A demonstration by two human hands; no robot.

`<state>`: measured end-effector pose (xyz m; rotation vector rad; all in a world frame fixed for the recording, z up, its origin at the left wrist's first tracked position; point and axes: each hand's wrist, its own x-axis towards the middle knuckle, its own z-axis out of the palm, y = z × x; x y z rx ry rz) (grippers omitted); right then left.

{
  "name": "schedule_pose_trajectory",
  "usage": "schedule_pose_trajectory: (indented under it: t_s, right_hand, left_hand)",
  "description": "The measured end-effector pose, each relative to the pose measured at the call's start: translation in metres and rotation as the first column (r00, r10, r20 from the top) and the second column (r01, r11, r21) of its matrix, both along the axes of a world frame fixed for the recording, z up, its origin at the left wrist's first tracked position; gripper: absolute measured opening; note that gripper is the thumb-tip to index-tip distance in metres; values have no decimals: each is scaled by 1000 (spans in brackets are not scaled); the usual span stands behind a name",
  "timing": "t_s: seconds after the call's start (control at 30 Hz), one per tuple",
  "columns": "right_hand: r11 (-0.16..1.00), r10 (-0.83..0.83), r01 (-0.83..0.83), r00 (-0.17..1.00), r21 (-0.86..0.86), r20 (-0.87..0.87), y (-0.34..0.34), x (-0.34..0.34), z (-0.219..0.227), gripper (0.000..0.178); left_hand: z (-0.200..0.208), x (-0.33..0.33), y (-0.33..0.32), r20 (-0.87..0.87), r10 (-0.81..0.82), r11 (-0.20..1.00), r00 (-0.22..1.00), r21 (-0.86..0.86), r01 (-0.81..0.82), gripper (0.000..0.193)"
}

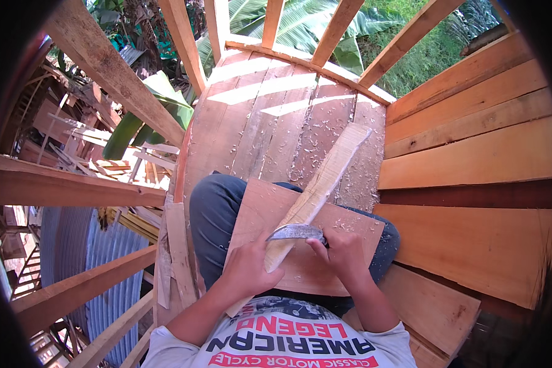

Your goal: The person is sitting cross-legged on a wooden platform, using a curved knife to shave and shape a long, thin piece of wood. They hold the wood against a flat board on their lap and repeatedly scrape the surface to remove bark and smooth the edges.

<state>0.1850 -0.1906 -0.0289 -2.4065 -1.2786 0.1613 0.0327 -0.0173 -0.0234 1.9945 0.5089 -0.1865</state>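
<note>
A long pale piece of wood (326, 175) slants from near my body up to the far right, its far end wider and angled. My left hand (250, 268) is closed around its near end. My right hand (345, 253) grips a curved knife (295, 231) by the handle, which is mostly hidden in the fingers. The blade lies across the wood, its tip pointing left, close to the fingers of my left hand. Under the wood, a flat brown board (257, 205) rests on my lap.
Curled shavings are scattered over the plank floor (251, 129). Stacked planks form a wall (466, 153) at the right. Railing posts (181, 46) stand around the far and left edges, with plants beyond. Corrugated sheets (110, 276) lie lower left, outside the platform.
</note>
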Motion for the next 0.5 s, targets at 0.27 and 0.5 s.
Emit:
schedule_pose_trajectory:
  t_s: [0.27,0.5]
  right_hand:
    - [998,4,-1,999,-68,44,6,11,9,50]
    - [950,-311,311,950,-39,3,-4,64,7,52]
  left_hand:
    - [4,4,-2,54,17,999,998,49,-20,63]
    - [5,5,-3,19,13,1000,1000,23,-14,57]
